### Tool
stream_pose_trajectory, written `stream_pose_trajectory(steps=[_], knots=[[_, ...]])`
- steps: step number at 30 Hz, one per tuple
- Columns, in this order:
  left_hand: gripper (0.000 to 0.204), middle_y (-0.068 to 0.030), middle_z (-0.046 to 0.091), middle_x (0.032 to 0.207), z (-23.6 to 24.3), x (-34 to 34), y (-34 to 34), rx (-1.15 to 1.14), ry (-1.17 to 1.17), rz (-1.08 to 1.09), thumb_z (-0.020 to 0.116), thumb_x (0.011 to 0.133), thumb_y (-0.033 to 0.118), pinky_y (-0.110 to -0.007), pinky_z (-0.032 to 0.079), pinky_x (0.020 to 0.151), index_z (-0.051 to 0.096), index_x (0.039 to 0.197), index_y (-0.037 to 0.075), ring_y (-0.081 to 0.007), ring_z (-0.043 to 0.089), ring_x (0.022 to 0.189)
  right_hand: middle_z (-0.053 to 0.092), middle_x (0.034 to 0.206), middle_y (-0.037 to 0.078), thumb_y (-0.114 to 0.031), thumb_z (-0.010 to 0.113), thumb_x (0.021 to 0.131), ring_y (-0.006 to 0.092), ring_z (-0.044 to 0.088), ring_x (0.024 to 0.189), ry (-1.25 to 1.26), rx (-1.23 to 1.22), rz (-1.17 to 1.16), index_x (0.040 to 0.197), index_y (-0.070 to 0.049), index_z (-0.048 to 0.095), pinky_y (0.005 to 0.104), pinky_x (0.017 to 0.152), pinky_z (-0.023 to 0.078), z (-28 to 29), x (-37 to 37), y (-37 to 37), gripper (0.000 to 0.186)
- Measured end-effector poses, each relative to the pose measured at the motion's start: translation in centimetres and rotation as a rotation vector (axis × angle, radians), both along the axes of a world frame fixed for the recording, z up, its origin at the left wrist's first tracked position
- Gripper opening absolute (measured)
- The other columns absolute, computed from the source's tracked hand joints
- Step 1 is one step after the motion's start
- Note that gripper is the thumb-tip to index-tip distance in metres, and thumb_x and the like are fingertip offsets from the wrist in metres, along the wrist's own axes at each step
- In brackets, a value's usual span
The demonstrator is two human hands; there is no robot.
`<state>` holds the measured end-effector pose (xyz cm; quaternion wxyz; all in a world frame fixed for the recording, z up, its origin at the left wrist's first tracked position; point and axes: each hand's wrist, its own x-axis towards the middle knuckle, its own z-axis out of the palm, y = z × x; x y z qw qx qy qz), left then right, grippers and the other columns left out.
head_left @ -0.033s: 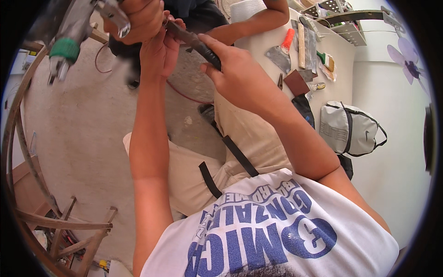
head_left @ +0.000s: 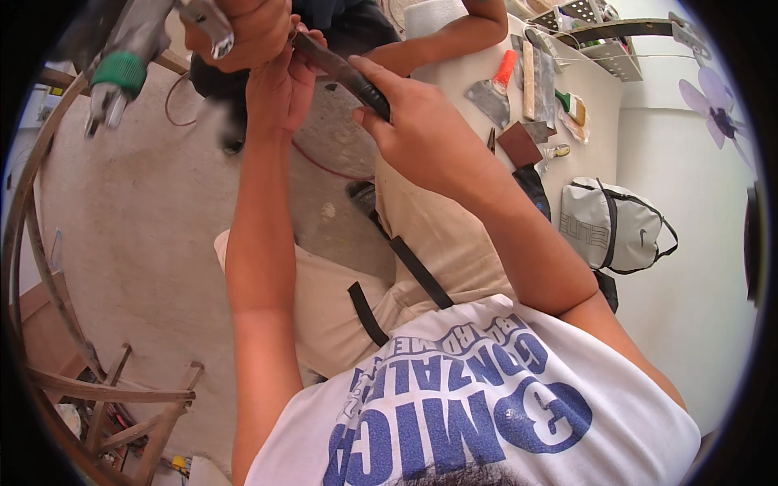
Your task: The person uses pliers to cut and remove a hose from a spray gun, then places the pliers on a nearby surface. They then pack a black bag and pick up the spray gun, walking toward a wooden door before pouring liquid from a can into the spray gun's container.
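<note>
My right hand (head_left: 417,134) is closed around the black handle of a long dark tool (head_left: 328,61), angled up-left toward my left hand (head_left: 279,93). My left hand's fingers curl at that tool's tip; what they hold is hidden. Just above and partly over it, another person's hand (head_left: 237,32) is near a metal power tool (head_left: 121,73) with a green collar, blurred at the upper left. That person's forearm (head_left: 454,40) rests beside the pale table top (head_left: 470,121).
On the table lie a red-handled scraper (head_left: 490,89), a wooden strip (head_left: 528,81), a brush (head_left: 571,105) and a brown square (head_left: 519,146). A grey bag (head_left: 608,223) sits at right. Wooden frames (head_left: 113,389) stand at left; a red hose (head_left: 324,166) crosses the floor.
The power tool with the green collar has shifted slightly upward. My hands and the dark tool are almost unchanged, a few pixels higher at most.
</note>
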<state>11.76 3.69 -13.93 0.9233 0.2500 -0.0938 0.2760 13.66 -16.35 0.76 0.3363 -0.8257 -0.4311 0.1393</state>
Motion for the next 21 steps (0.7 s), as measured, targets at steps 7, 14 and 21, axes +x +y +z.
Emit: stream_pose_trajectory(steps=[7,14,21], knots=[[0.038,-0.0068,0.062,0.117,-1.3,0.5,1.5,-0.027,0.045,-0.032,0.066,0.099,0.018,-0.041,0.047,0.106,0.054,0.13,0.001,-0.0241,0.06,0.116,0.068,0.093,0.029,-0.01,0.061,0.089,0.0468,0.065,0.091,-0.176,-0.029,0.047,0.135,0.0,0.056,0.0511,0.079,0.052,-0.1,0.4,0.2,0.046],[0.039,-0.0059,0.062,0.118,-1.0,0.4,1.3,0.064,0.04,0.033,0.067,0.098,0.018,-0.04,0.045,0.108,0.054,0.131,0.001,-0.0229,0.059,0.117,0.069,0.089,0.027,-0.009,0.058,0.092,0.0459,0.066,0.084,-0.156,-0.047,0.031,0.133,0.0,0.055,0.0505,0.073,0.053,-0.2,0.5,0.5,0.042],[0.039,-0.005,0.062,0.118,-0.7,-0.4,1.0,-0.006,0.053,-0.073,0.067,0.098,0.021,-0.041,0.044,0.106,0.055,0.132,0.005,-0.0205,0.057,0.115,0.062,0.072,0.011,-0.013,0.062,0.097,0.0256,0.065,0.069,0.656,-0.061,0.008,0.125,-0.003,0.057,0.0397,0.059,0.051,0.1,1.3,0.6,0.031]])
